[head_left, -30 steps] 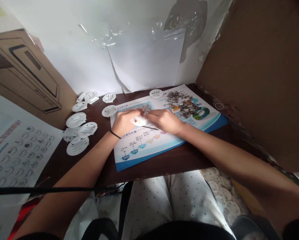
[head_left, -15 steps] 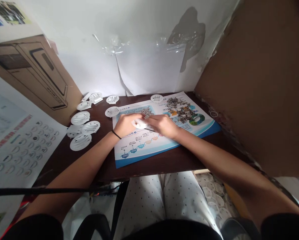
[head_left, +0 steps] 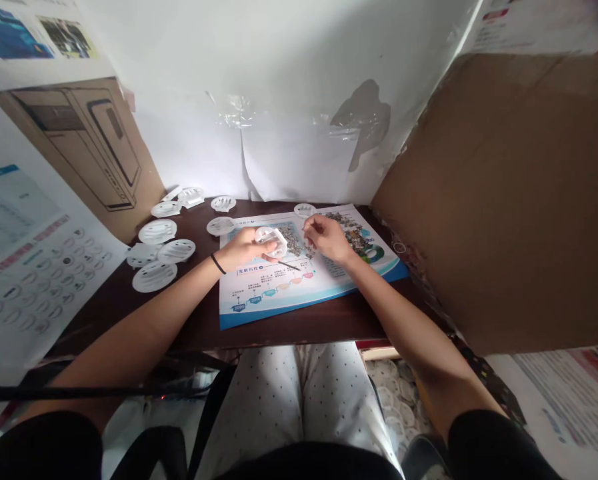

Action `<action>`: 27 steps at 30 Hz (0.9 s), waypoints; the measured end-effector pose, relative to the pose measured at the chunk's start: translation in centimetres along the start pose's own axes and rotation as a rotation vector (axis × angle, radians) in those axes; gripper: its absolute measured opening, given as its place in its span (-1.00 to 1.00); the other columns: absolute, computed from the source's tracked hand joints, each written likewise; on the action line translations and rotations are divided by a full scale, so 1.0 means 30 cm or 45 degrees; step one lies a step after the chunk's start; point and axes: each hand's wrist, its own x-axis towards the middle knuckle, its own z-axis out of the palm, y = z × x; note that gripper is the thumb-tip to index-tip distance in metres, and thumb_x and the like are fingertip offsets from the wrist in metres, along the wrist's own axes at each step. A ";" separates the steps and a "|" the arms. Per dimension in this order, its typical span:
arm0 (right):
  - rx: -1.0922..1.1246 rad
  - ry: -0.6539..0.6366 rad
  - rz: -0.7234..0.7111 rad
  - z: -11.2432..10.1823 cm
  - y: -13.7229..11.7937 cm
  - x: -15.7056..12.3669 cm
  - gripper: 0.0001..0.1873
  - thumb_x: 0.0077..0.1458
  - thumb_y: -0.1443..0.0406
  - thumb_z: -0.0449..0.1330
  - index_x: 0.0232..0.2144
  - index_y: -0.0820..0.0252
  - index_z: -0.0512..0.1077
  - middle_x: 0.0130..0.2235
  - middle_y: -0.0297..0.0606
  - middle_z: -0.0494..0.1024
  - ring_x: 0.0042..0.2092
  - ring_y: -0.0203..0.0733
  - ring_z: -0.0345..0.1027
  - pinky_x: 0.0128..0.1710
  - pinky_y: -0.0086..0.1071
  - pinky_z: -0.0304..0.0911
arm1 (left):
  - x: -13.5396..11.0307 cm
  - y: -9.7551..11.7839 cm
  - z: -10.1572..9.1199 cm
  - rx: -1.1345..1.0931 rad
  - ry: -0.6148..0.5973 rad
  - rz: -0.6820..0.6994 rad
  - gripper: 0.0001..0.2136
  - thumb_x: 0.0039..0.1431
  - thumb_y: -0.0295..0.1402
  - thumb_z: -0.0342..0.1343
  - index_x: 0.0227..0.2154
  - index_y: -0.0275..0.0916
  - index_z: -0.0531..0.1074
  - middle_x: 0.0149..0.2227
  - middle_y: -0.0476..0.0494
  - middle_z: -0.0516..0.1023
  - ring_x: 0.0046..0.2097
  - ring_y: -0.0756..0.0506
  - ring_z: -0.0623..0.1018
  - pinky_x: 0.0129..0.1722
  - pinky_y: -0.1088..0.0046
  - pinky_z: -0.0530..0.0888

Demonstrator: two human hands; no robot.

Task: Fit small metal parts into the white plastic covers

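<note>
White round piece (head_left: 273, 240) above printed sheet (head_left: 299, 297), gripped at edge by left hand (head_left: 243, 249), apparently leaving rest accessible. Right hand (head_left: 325, 237) just beside, curled inward; whether holding anything, cannot tell. Small bits (head_left: 293, 241) heaped on sheet, likely for easy reach; other white pieces (head_left: 159, 231) spread at left on table (head_left: 329, 325).

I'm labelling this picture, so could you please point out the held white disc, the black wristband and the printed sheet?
Held white disc (head_left: 275, 239): head view, middle of its visible part.
Black wristband (head_left: 217, 265): head view, midway along it.
Printed sheet (head_left: 299, 295): head view, bare area near its front edge.
</note>
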 end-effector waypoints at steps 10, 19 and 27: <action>-0.500 -0.148 -0.039 -0.008 0.014 -0.011 -0.83 0.14 0.34 0.11 -0.40 0.19 0.51 -0.43 -0.27 0.57 -0.39 -0.21 0.35 -0.32 -0.39 0.15 | 0.019 -0.015 -0.009 -0.456 0.123 -0.220 -0.83 0.12 -0.40 0.12 -0.23 -0.31 0.49 -0.12 -0.38 0.66 -0.05 -0.22 0.66 -0.27 0.41 0.63; -0.149 0.133 -0.119 0.041 -0.064 -0.038 -0.81 0.19 0.27 0.06 -0.34 0.19 0.45 -0.45 -0.28 0.57 -0.40 -0.22 0.40 -0.34 -0.40 0.23 | 0.011 0.001 0.063 -0.731 0.062 -0.270 -0.57 0.31 -0.02 -0.16 0.03 -0.15 0.38 -0.01 -0.29 0.60 0.01 -0.18 0.62 0.04 0.09 0.58; -0.209 0.233 -0.285 0.059 -0.079 -0.049 -0.83 0.20 0.31 0.13 -0.35 0.20 0.51 -0.32 -0.20 0.60 -0.31 -0.20 0.43 -0.23 -0.34 0.31 | 0.024 -0.010 0.095 -0.717 -0.072 -0.242 -0.67 0.35 -0.19 -0.22 -0.08 -0.17 0.41 -0.08 -0.23 0.64 -0.08 -0.12 0.64 -0.12 0.21 0.62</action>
